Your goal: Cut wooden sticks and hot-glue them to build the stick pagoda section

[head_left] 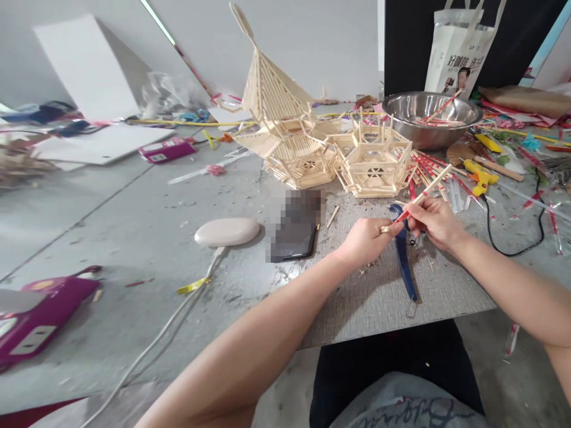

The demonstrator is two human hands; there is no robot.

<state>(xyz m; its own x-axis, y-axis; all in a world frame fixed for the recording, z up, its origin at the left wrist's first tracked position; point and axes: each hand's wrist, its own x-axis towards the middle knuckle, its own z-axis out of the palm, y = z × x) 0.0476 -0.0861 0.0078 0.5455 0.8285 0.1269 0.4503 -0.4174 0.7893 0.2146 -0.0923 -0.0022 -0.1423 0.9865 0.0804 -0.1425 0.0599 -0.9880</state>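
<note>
Grip's pinching on both sides: my left hand (371, 239) and right hand (435, 222) have one red-and-pale stick (430, 189) over the blue tool (405, 264), near the tabletop's (147, 220) near edge. Stick frames (377, 185) crowd the far side; I've got more room left, past the phone (294, 235).

A pale wall (321, 47) rises behind the grey table (156, 208), above grey floor (495, 374).

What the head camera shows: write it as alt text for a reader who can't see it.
A person's left hand and right hand hold a red-marked pale stick over a blue-handled tool on a littered gray table. Beyond stand a pointed-roof stick model, an open stick frame and a metal bowl.
</note>
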